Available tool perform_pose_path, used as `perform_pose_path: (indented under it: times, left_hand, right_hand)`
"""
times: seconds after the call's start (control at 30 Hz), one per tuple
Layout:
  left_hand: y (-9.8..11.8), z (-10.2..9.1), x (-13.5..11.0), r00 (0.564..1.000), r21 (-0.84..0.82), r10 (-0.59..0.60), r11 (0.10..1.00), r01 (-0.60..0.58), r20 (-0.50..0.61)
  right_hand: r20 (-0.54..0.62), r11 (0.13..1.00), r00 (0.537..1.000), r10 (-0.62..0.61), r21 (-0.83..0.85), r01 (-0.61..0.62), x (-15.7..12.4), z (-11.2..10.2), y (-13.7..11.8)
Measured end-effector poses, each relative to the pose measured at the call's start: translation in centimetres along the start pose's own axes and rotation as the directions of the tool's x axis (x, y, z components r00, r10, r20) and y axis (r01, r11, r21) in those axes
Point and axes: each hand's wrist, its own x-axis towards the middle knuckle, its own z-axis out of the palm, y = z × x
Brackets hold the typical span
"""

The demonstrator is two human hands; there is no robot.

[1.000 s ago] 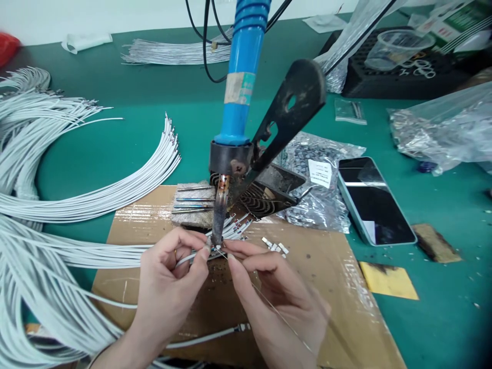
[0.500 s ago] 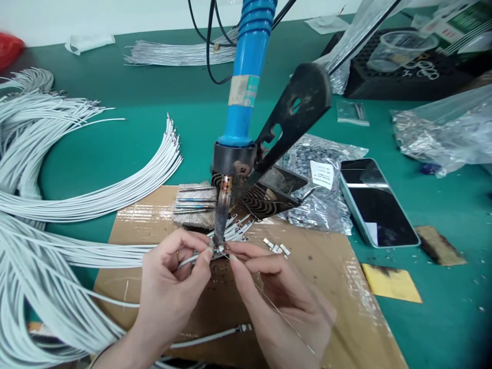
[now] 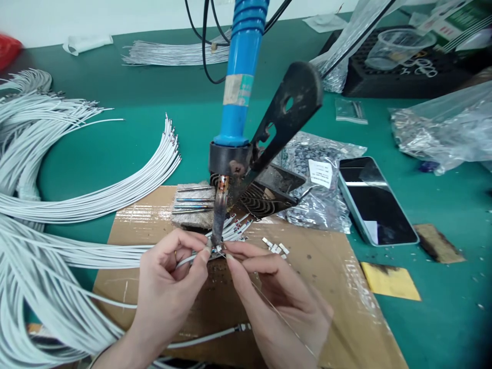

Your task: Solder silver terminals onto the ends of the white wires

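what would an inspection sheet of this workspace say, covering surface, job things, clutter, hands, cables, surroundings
Surface: green tabletop; brown cardboard on it, dark-specked.
Job's things: blue-handled soldering iron in a black holder, tip down; small white pieces on the cardboard.
Clutter: phone, plastic bags, dark-stained yellow pad.
Hands: left hand pinches a white cable; right hand pinches a thin wire; fingertips near the iron's tip.
Cables: white cable bundles at left; black cords behind the iron.
Surroundings: pale wall beyond; red object at the far-left edge.

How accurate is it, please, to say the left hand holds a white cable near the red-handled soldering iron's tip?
Not quite: in the head view, the soldering iron's handle is blue; the left hand holds a white cable near the tip.
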Motion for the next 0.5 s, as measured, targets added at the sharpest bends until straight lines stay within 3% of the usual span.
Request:
perform_pose_path:
  times: [0.2, 0.5]
  left_hand:
    - [0.13, -0.19, 0.11, 0.999, 0.046, 0.005, 0.999, -0.007, 0.048]
    - [0.11, 0.41, -0.15, 1.0, -0.031, -0.026, 0.999, 0.026, -0.01]
  right_hand:
    - [0.012, 1.0, 1.0, -0.001, -0.005, 0.001, 0.03, -0.1, -0.01]
    - [0.027, 1.0, 1.0, 0.004, -0.019, -0.003, 0.03, -0.25, 0.23]
